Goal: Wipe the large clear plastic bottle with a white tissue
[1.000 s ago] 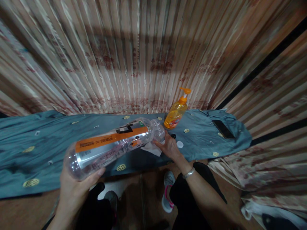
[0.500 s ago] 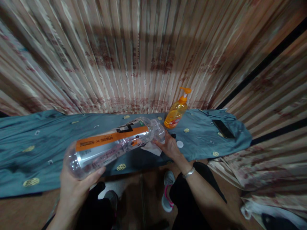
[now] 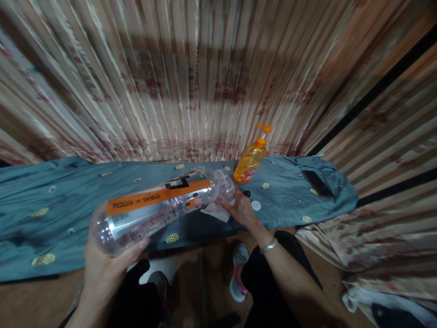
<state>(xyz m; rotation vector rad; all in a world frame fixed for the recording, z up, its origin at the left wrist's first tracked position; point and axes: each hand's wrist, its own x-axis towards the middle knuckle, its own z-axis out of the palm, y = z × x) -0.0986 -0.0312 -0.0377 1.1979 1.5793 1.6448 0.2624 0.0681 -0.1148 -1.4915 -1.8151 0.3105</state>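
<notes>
My left hand [image 3: 111, 264] is wrapped round the base of a large clear plastic bottle [image 3: 160, 205] with an orange and silver label. The bottle is tilted, its narrow end pointing right and slightly up. At that end, my right hand [image 3: 241, 208] closes on a small clear plastic container [image 3: 227, 187]; its exact kind is hard to make out. Just below lies a white tissue [image 3: 216, 211], partly hidden by the bottle. A white round cap [image 3: 256, 206] rests on the cloth beside my right hand, near a small black object [image 3: 246, 193].
An orange pump bottle [image 3: 251, 159] stands behind my right hand. Farther right, a dark phone [image 3: 317, 183] lies on the blue-green cloth [image 3: 287, 200] covering the narrow table. A pleated curtain [image 3: 211, 91] hangs behind it. My shoes and the floor show below.
Almost nothing differs. The base of the large bottle and my left hand have shifted very slightly left; my right hand keeps its place.
</notes>
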